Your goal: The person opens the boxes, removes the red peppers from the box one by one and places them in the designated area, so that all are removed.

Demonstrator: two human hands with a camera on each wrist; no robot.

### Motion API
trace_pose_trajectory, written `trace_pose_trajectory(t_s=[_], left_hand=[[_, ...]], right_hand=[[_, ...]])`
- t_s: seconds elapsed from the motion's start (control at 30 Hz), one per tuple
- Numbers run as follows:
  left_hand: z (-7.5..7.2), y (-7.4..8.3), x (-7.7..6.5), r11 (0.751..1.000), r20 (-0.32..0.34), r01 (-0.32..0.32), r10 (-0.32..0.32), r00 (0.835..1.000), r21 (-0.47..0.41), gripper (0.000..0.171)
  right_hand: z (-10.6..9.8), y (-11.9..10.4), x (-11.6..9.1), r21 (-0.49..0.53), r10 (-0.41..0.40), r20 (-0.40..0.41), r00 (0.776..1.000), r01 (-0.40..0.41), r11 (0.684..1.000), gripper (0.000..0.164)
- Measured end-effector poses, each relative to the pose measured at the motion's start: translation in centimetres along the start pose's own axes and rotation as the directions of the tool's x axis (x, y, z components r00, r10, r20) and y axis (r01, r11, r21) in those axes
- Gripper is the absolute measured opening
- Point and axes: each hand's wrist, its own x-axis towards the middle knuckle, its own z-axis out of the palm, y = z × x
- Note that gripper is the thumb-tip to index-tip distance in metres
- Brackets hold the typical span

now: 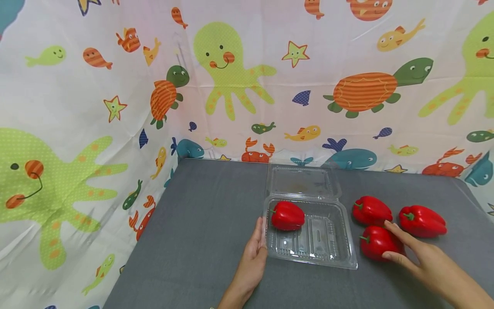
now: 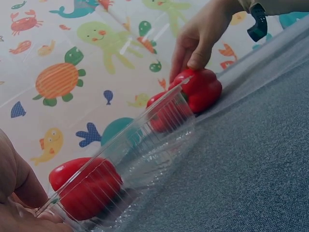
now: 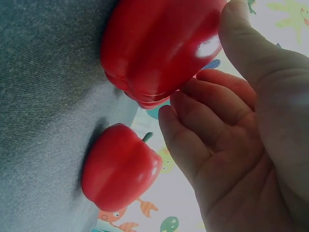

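Observation:
A clear plastic clamshell container [image 1: 328, 253] lies on the grey cloth with its lid folded back. Inside its left part sits a red bell pepper [image 1: 287, 216]. My left hand [image 1: 252, 262] pinches the container's left rim between thumb and fingers. To the right of the container, my right hand [image 1: 424, 257] has its thumb and fingers around the nearest red bell pepper [image 1: 378, 243], which rests on the cloth. In the right wrist view the thumb touches this pepper [image 3: 159, 43], with the fingers on its far side.
Two more red bell peppers lie close by: one pepper [image 1: 371, 209] just behind the gripped one, another pepper [image 1: 422, 221] further right. The container's open lid [image 1: 302, 182] reaches towards the back. A patterned curtain [image 1: 247, 86] with sea animals borders the grey table [image 1: 200, 240] at the back and left.

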Motion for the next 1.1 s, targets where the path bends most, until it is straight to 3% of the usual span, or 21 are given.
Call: trace_pose_trajectory(t_s=[0.2, 0.53, 0.8, 1.1], left_hand=[[-0.1, 0.0, 0.1, 1.0, -0.002, 0.003, -0.003, 1.0, 0.007, 0.073], [-0.1, -0.1, 0.1, 1.0, 0.001, -0.013, 0.013, 1.0, 0.013, 0.073], [-0.1, -0.1, 0.1, 1.0, 0.0, -0.006, 0.006, 1.0, 0.014, 0.073], [-0.1, -0.1, 0.0, 1.0, 0.001, 0.006, -0.006, 1.0, 0.005, 0.073]], right_hand=[[-0.5, -1.2, -0.3, -0.008, -0.025, -0.041, 0.999, 0.025, 1.0, 0.098], [-0.8, -5.0, 0.0, 0.049, -0.106, -0.078, 0.991, 0.11, 0.993, 0.099], [-0.5, -7.6, 1.2, 0.064, -0.128, -0.034, 0.991, 0.13, 0.989, 0.099], [0.5, -9.8, 2.6, 0.067, -0.22, -0.011, 0.976, 0.22, 0.973, 0.098]])
